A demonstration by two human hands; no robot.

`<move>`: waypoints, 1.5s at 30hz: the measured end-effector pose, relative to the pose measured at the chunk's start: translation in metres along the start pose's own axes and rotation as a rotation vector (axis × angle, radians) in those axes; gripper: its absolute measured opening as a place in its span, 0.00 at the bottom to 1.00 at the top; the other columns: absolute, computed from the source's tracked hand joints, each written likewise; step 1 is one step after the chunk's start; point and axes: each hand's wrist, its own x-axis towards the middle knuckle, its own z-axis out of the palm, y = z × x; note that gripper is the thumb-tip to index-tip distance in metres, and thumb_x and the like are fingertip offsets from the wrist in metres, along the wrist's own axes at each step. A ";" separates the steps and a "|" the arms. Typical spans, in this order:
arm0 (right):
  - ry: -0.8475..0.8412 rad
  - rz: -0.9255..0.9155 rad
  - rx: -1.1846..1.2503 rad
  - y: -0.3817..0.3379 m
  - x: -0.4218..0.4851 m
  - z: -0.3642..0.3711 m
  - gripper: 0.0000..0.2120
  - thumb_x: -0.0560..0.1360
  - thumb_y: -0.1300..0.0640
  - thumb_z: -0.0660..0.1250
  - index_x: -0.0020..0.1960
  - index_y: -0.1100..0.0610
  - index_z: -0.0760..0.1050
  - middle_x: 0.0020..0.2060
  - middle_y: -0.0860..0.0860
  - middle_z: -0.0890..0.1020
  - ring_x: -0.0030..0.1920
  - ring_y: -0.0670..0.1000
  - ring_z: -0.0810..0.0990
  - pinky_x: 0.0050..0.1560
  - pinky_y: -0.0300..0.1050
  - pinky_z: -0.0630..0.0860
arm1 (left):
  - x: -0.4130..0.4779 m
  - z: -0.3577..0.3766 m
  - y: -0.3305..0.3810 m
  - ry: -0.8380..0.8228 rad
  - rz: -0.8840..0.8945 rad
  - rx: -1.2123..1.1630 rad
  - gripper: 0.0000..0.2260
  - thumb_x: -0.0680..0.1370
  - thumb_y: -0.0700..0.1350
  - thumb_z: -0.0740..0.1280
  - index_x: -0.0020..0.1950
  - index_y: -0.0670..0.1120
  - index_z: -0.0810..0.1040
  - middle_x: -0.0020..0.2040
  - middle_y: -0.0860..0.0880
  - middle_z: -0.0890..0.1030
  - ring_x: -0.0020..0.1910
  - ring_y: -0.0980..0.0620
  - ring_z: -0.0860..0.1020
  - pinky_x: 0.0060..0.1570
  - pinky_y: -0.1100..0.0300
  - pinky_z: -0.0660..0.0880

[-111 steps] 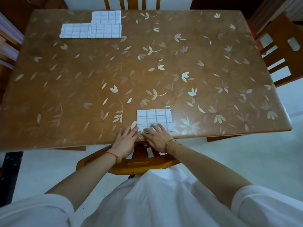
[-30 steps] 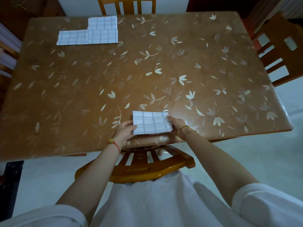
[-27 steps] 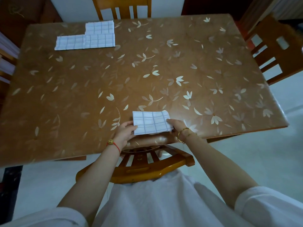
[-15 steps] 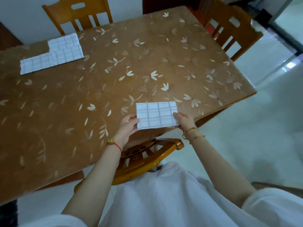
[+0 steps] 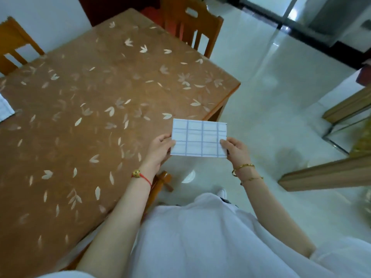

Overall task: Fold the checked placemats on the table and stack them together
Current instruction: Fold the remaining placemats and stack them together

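A folded checked placemat (image 5: 199, 139), white with thin blue-grey lines, is held up in the air between two hands. It hangs just past the near right corner of the worktop (image 5: 80, 127), touching nothing else, with the pale tiled floor (image 5: 271, 93) below most of it. The left hand (image 5: 160, 149) pinches the left edge, thumb on the side facing the camera. The right hand (image 5: 235, 151) pinches the lower right corner the same way, so each grip is pressed onto the cloth. A red string bracelet (image 5: 141, 176) circles the left wrist and gold bracelets (image 5: 243, 168) the right. The worktop is brown with a pale leaf pattern. A corner of white cloth (image 5: 5, 109) lies on it at the far left edge of view. Wooden chairs (image 5: 190, 27) stand along its far sides.
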 end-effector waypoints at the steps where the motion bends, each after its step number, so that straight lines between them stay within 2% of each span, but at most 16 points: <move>1: 0.026 0.004 0.002 0.002 0.005 -0.017 0.03 0.73 0.58 0.69 0.42 0.56 0.80 0.36 0.54 0.79 0.36 0.50 0.76 0.37 0.40 0.73 | 0.002 0.018 0.002 -0.017 0.005 0.027 0.09 0.77 0.35 0.66 0.54 0.46 0.79 0.49 0.45 0.84 0.45 0.49 0.82 0.45 0.58 0.79; 4: 0.080 0.007 0.031 0.002 0.021 -0.074 0.06 0.76 0.63 0.67 0.41 0.56 0.79 0.31 0.51 0.77 0.31 0.47 0.73 0.32 0.37 0.71 | 0.008 0.077 0.005 -0.072 0.012 0.081 0.11 0.78 0.34 0.65 0.54 0.48 0.79 0.49 0.46 0.83 0.44 0.53 0.81 0.39 0.65 0.79; 8: 0.157 0.029 0.018 0.004 0.046 -0.142 0.09 0.74 0.61 0.69 0.35 0.55 0.77 0.24 0.47 0.72 0.27 0.48 0.67 0.32 0.40 0.66 | 0.015 0.147 0.006 -0.133 0.024 0.115 0.14 0.78 0.34 0.65 0.63 0.44 0.78 0.51 0.45 0.84 0.44 0.53 0.82 0.41 0.64 0.80; 11: 0.194 0.033 0.026 0.005 0.063 -0.189 0.07 0.72 0.59 0.70 0.36 0.55 0.78 0.27 0.50 0.71 0.30 0.50 0.67 0.35 0.43 0.67 | 0.019 0.198 0.008 -0.163 0.040 0.143 0.14 0.78 0.35 0.65 0.63 0.43 0.78 0.53 0.45 0.84 0.48 0.51 0.82 0.47 0.61 0.79; 15: 0.216 0.044 0.040 0.005 0.077 -0.237 0.05 0.72 0.58 0.70 0.39 0.57 0.78 0.29 0.53 0.71 0.30 0.49 0.67 0.32 0.40 0.67 | 0.022 0.253 0.013 -0.169 0.040 0.161 0.13 0.78 0.34 0.65 0.61 0.45 0.78 0.50 0.49 0.83 0.45 0.55 0.81 0.41 0.66 0.80; 18: 0.241 0.061 0.099 0.009 0.092 -0.260 0.08 0.65 0.50 0.71 0.38 0.55 0.80 0.35 0.56 0.75 0.37 0.53 0.73 0.41 0.49 0.73 | 0.030 0.281 0.015 -0.176 0.038 0.195 0.14 0.78 0.34 0.65 0.63 0.42 0.78 0.55 0.45 0.83 0.48 0.52 0.81 0.43 0.65 0.81; 21: 0.257 0.084 0.132 0.010 0.106 -0.275 0.06 0.66 0.51 0.70 0.38 0.53 0.81 0.38 0.56 0.78 0.40 0.54 0.75 0.47 0.56 0.77 | 0.041 0.304 0.020 -0.187 0.034 0.213 0.15 0.79 0.34 0.64 0.66 0.40 0.77 0.58 0.42 0.82 0.53 0.48 0.81 0.48 0.60 0.80; 23: 0.270 0.085 0.150 0.004 0.115 -0.284 0.06 0.66 0.52 0.70 0.39 0.53 0.80 0.37 0.56 0.78 0.40 0.54 0.75 0.46 0.54 0.76 | 0.051 0.319 0.025 -0.200 0.048 0.226 0.16 0.79 0.34 0.64 0.67 0.41 0.77 0.58 0.44 0.82 0.55 0.48 0.81 0.50 0.59 0.80; 27: 0.286 0.097 0.175 -0.005 0.149 -0.299 0.08 0.63 0.50 0.70 0.39 0.53 0.80 0.37 0.56 0.77 0.40 0.54 0.74 0.44 0.51 0.73 | 0.079 0.350 0.034 -0.179 0.042 0.231 0.14 0.79 0.35 0.63 0.64 0.44 0.77 0.52 0.49 0.82 0.51 0.52 0.81 0.55 0.55 0.78; 30: 0.290 0.124 0.181 -0.013 0.185 -0.312 0.11 0.61 0.48 0.71 0.39 0.53 0.81 0.38 0.56 0.77 0.41 0.54 0.74 0.45 0.51 0.73 | 0.110 0.378 0.042 -0.149 0.023 0.225 0.13 0.79 0.35 0.63 0.63 0.43 0.78 0.52 0.47 0.83 0.52 0.49 0.81 0.58 0.50 0.77; 33: 0.287 0.132 0.174 -0.032 0.229 -0.329 0.15 0.58 0.45 0.71 0.40 0.54 0.80 0.37 0.56 0.76 0.40 0.54 0.73 0.44 0.50 0.72 | 0.144 0.408 0.059 -0.125 0.018 0.166 0.12 0.78 0.33 0.64 0.58 0.46 0.78 0.47 0.48 0.83 0.47 0.50 0.81 0.52 0.54 0.80; 35: 0.275 0.124 0.149 -0.052 0.258 -0.339 0.12 0.61 0.47 0.70 0.41 0.53 0.80 0.37 0.56 0.75 0.39 0.54 0.72 0.42 0.49 0.71 | 0.168 0.430 0.076 -0.104 0.023 0.131 0.13 0.78 0.33 0.64 0.58 0.46 0.78 0.44 0.50 0.82 0.43 0.53 0.80 0.43 0.61 0.80; 37: 0.283 0.118 0.133 -0.073 0.290 -0.349 0.09 0.63 0.50 0.69 0.40 0.53 0.79 0.36 0.56 0.75 0.38 0.54 0.71 0.41 0.48 0.70 | 0.194 0.452 0.095 -0.086 0.019 0.129 0.13 0.78 0.33 0.64 0.58 0.46 0.78 0.44 0.50 0.82 0.43 0.54 0.80 0.38 0.65 0.79; 42: 0.282 0.078 0.126 -0.121 0.366 -0.373 0.09 0.63 0.50 0.70 0.39 0.53 0.81 0.39 0.54 0.79 0.41 0.53 0.75 0.48 0.52 0.75 | 0.253 0.497 0.143 -0.101 0.027 0.138 0.11 0.78 0.35 0.64 0.56 0.48 0.78 0.51 0.46 0.82 0.48 0.51 0.79 0.36 0.66 0.77; 45: 0.272 0.067 0.128 -0.145 0.405 -0.381 0.09 0.64 0.50 0.70 0.41 0.53 0.81 0.40 0.52 0.82 0.44 0.52 0.79 0.56 0.54 0.77 | 0.279 0.518 0.171 -0.099 0.034 0.143 0.11 0.78 0.35 0.64 0.57 0.47 0.78 0.51 0.46 0.82 0.49 0.50 0.79 0.42 0.62 0.79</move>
